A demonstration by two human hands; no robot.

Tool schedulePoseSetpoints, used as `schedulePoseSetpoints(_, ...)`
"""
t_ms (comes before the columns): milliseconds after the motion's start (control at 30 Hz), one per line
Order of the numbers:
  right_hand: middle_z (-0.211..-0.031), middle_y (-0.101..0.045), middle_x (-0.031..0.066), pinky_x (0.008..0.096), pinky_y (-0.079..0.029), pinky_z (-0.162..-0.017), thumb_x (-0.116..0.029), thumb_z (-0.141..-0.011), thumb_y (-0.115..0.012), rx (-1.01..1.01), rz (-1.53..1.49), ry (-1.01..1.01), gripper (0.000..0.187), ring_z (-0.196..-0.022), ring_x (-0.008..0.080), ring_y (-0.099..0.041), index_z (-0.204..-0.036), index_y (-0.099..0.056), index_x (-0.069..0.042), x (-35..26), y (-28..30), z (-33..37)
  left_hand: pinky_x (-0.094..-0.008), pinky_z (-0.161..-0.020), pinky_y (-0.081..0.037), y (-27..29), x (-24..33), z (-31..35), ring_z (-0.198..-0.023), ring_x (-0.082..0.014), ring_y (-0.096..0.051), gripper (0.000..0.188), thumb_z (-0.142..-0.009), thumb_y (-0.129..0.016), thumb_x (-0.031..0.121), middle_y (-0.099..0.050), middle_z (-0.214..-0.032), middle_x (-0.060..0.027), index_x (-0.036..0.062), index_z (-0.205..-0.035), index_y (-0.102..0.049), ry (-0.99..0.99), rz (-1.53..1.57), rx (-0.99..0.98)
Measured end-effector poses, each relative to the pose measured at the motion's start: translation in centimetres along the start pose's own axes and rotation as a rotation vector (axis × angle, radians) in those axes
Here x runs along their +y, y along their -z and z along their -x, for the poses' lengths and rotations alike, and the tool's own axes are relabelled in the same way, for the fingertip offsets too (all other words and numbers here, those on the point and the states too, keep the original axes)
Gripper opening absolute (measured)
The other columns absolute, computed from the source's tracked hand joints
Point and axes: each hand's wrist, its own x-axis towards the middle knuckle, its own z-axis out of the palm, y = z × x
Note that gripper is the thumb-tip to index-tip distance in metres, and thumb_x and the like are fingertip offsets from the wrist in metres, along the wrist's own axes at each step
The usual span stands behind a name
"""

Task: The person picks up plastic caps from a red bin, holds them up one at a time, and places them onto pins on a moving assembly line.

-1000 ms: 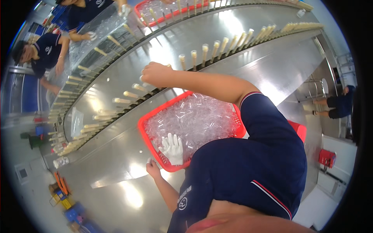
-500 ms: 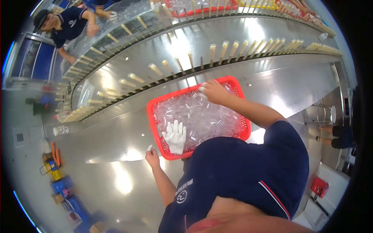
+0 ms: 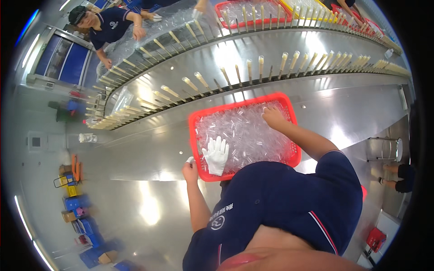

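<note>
A red plastic basket [image 3: 197, 158], full of short clear plastic tubes [image 3: 253, 135], stands on the metal table right in front of me. Over the tubes in its far right part is my right hand [image 3: 274, 119]; its fingers are bent together, a white covering shows at the tips, and what they hold, if anything, is too small to name. Just outside the basket's left side, my left hand [image 3: 190, 171] is curled with one white-covered fingertip pointing up; its grip is unclear. An unworn white glove [image 3: 217, 156] lies on the tubes near the left front corner.
Behind the basket runs a curved track with upright pegs [image 3: 261, 67], many topped with pale tube-like pieces. Another person [image 3: 110, 25] works at the far left behind clear plastic bags. Further red and yellow baskets stand at the back. A stool [image 3: 384, 149] is at the right.
My right hand has come from the basket's far rim nearer and rightward over the tubes. My left hand stays beside the basket's left side. The whole view has shifted slightly.
</note>
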Motion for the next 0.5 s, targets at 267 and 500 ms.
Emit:
schedulePoseSetpoints(267, -0.100, -0.059, 0.0098, 0.0327, -0.043, -0.082, -0.013, -0.085, -0.051, 0.044, -1.108, -0.138, 0.024, -0.094, 0.0208, -0.056, -0.108, -0.053, -0.005, -1.9, 6.4, -2.0, -0.0302, -0.061, -0.046, -1.9, -0.4, 1.5, -0.065, -0.0185, -0.059, 0.024, -0.079, -0.054, 0.012, -0.062, -0.074, -0.0148, -0.0033, -0.098, -0.060, 0.033, -0.034, -0.017)
schedulePoseSetpoints(500, -0.083, -0.057, 0.0014, 0.0263, -0.043, -0.078, -0.010, -0.081, -0.060, 0.138, -1.730, 0.161, 0.030, -0.083, 0.0089, -0.053, -0.108, -0.049, -0.004, -6.9, 10.5, -12.0, -0.0291, -0.062, -0.045, -1.8, -0.2, 2.3, -0.066, -0.0180, -0.058, 0.025, -0.080, -0.054, 0.013, -0.062, -0.073, -0.0132, -0.0012, -0.100, -0.060, 0.097, -0.043, 0.020)
